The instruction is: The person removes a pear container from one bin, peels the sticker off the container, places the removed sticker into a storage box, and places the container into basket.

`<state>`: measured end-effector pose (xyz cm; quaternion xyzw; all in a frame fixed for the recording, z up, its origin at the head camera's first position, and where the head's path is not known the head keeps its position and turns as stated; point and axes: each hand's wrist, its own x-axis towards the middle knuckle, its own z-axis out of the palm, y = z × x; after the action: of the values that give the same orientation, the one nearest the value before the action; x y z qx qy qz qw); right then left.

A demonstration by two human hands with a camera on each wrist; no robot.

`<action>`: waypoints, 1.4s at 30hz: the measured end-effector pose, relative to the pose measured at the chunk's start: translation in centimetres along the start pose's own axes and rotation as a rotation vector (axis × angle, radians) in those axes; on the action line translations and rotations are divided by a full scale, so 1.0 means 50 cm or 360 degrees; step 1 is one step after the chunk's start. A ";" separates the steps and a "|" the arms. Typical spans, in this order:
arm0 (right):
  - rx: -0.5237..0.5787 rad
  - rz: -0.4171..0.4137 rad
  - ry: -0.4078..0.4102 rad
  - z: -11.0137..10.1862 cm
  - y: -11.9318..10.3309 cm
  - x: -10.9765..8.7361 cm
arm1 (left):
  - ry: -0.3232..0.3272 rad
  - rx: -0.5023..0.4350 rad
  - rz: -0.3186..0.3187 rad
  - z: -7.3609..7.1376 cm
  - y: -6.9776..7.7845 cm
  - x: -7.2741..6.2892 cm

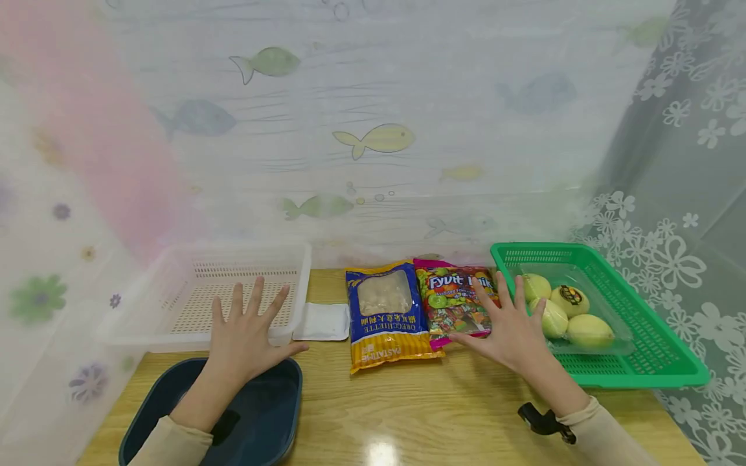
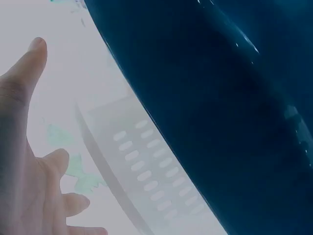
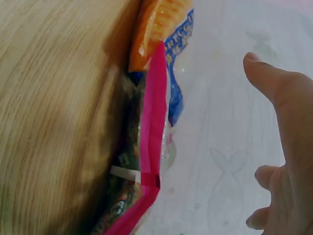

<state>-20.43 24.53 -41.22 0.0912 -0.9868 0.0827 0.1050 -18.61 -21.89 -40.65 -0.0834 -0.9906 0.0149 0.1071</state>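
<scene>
Above a wood-grain counter, the left hand spreads its fingers near a white basket and a dark blue basin, while the right hand, likewise splayed and grasping nothing, hangs by a candy bag. The candy bag lies on the counter beside a pasta bag, with a white packet on the pasta bag's other side; fruit sits in a green basket. Judging by the unoccupied hands, no handling is under way: both bags and the packet lie outside the baskets and basin, and whether any step is finished cannot be told
</scene>
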 end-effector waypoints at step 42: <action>0.0540 0.0171 0.0274 -0.061 0.162 -0.073 | 0.0037 -0.0871 0.0101 -0.033 0.210 -0.009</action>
<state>-17.91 33.54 -40.28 0.0475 -0.9495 0.2609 0.1677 -16.12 -11.59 -39.61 -0.1404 -0.9534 -0.2509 0.0915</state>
